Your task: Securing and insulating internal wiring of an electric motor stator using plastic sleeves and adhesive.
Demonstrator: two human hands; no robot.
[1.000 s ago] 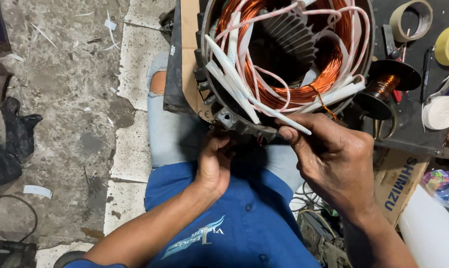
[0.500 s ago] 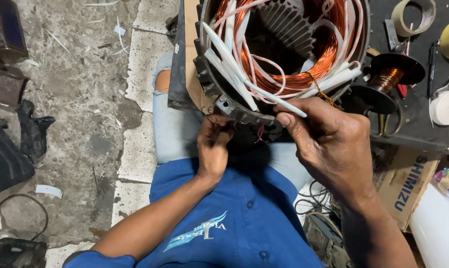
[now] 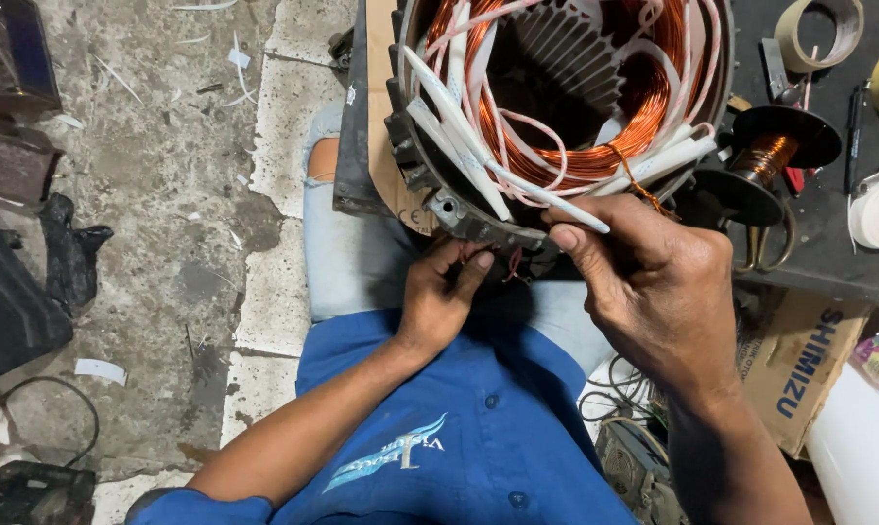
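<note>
Right hand [image 3: 643, 282]: grip pinching a white sleeve [image 3: 517, 180] at the motor's [image 3: 556, 117] near rim. Left hand [image 3: 444, 292]: fingers curled under the rim, pinching a thin red thread [image 3: 513, 262].

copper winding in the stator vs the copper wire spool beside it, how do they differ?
The stator winding is a wide ring inside the metal housing, laced with white sleeves and cord; the wire spool is a small tight coil between black flanges. The winding sits at the right hand; the spool lies untouched on the bench. Both are bare orange copper.
</note>
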